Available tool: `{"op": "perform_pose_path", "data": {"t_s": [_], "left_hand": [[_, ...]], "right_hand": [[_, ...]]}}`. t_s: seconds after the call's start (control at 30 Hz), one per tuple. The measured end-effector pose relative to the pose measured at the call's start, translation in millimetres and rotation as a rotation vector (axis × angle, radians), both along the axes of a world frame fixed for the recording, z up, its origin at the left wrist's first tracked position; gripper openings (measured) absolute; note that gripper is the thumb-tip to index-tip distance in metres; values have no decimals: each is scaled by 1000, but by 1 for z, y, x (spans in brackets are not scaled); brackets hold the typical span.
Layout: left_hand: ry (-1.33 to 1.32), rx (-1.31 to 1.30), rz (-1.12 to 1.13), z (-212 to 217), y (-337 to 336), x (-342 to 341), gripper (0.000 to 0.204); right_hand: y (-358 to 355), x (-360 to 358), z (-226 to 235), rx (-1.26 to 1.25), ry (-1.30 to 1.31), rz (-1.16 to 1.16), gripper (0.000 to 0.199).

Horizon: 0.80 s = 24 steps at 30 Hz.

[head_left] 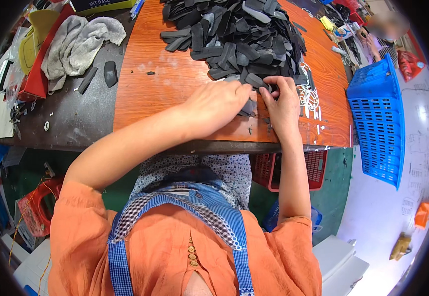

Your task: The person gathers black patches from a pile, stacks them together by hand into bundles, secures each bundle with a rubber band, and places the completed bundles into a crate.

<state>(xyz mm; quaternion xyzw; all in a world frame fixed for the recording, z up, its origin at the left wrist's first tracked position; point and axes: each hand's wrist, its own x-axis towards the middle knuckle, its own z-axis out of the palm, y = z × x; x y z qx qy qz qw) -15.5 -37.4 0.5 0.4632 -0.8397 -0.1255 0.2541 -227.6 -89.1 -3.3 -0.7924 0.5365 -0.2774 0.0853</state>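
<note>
Pinches a dark grey strip between the bent thumb and fingers of the right hand, narrowly parted, at the near edge of a heap of similar pieces. Brings the left hand close from the other side, fingers curled and tips beside the same strip; cannot tell whether gripping it. Works over an orange-brown tabletop, with a tangle of white string to the right and a darker surface to the left. Farther out, at right, a pale floor and, above, another person's hand. Counts one grey towel, two loose dark pieces near it, one big blue basket beside the table, one red basket below its edge; too many in the heap to count.
</note>
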Motion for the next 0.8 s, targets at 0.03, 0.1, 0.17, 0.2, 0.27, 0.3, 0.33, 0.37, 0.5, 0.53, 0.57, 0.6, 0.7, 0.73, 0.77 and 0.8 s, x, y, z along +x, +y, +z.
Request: {"op": "perform_pose_path", "data": {"t_s": [0.03,0.1,0.17,0.2,0.27,0.3,0.33,0.37,0.5,0.53,0.57,0.6,0.7,0.73,0.77,0.8], "left_hand": [[-109,144,24,5,-6,1,34],[-167,201,-21,20,-6,13,37],[-294,244,-73,34,2,34,40],[-299,247,-73,32,6,46,40],[-139,189,-136,28,14,69,39],[-132,180,-138,25,16,78,43],[-139,185,-133,21,20,84,43],[-58,175,-131,18,25,90,42],[84,194,-36,24,44,92,41],[82,194,-37,24,47,89,41],[136,210,-19,22,50,83,39],[190,226,5,21,54,78,38],[114,74,38,19,54,60,42],[83,-90,31,16,52,53,43],[73,-216,16,14,49,47,34],[76,-220,17,9,44,42,34]], "right_hand": [[0,0,1,-1,-1,3,26],[3,-5,1,121,-102,-65,23],[8,-9,5,166,-221,-40,22],[11,-13,7,202,-333,-20,20],[15,-21,11,391,-566,21,18],[17,-20,15,398,-527,100,19],[17,-17,19,404,-487,180,20],[17,-11,24,407,-494,187,20],[21,25,26,429,-253,318,27],[21,33,24,458,-224,311,29],[23,39,24,380,-97,298,31],[24,40,21,380,-97,303,31],[28,47,11,225,-93,283,32],[32,48,11,223,-89,285,32],[36,48,8,201,-123,273,30],[39,47,5,177,-157,258,28]]}}
